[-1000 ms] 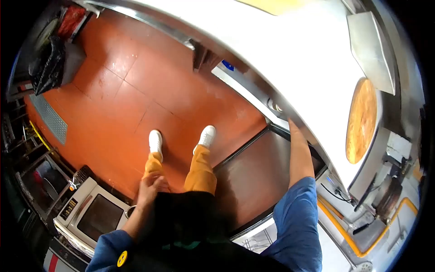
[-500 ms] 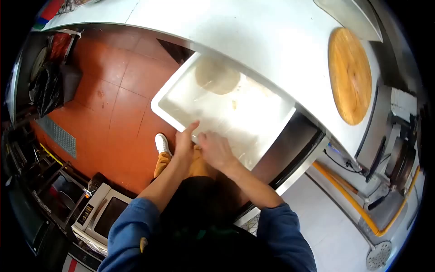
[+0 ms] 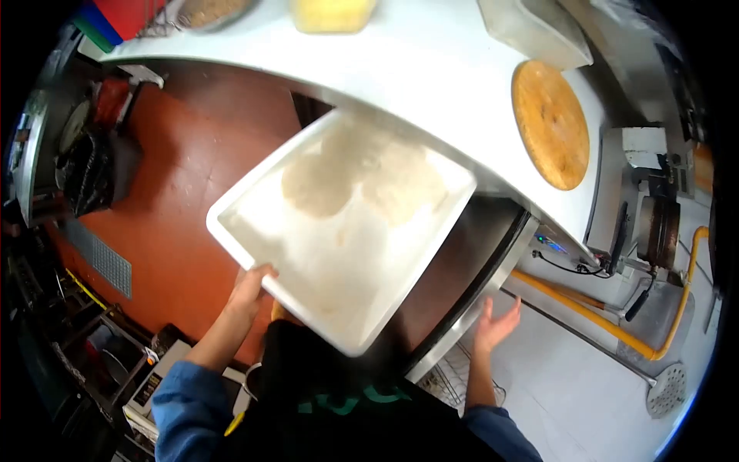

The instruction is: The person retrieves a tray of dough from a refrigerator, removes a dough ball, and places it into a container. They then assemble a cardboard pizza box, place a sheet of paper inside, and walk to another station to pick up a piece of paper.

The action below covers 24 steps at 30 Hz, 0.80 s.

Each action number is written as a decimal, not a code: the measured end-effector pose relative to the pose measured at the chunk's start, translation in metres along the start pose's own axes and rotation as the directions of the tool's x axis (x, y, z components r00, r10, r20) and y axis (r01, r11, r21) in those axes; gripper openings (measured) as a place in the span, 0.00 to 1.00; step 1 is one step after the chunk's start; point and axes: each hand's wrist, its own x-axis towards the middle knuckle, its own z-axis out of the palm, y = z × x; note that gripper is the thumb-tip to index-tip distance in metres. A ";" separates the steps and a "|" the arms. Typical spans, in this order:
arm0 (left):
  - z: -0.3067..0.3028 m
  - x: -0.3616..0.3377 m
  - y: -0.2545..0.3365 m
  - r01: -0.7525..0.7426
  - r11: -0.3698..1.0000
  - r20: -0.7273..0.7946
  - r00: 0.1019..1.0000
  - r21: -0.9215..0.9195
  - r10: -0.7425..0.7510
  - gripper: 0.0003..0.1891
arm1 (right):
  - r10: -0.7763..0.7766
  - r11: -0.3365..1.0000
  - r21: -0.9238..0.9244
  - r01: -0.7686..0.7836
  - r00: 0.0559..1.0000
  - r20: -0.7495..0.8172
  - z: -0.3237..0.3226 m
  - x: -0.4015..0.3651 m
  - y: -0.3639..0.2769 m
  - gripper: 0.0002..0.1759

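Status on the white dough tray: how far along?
Done: the white rectangular plastic tray with pale dough rounds is out in the open at the edge of the white counter. In hand: left hand grips its near edge; right hand is open beside the steel cabinet door. Left: tray not yet set down anywhere; door stands open.

The tray (image 3: 339, 262) has come further out from under the counter (image 3: 431, 69), showing two dough rounds (image 3: 315, 185) instead of one. The right hand (image 3: 493, 327) has let go and now spreads open beside the door (image 3: 454, 262), leaving only the left hand (image 3: 250, 289) gripping the tray.
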 end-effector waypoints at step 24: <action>-0.361 -0.248 -0.063 -0.098 0.989 -0.601 0.799 -0.111 0.012 0.28 | -0.206 0.286 0.692 -0.663 0.663 0.720 0.053 0.171 -0.375 0.42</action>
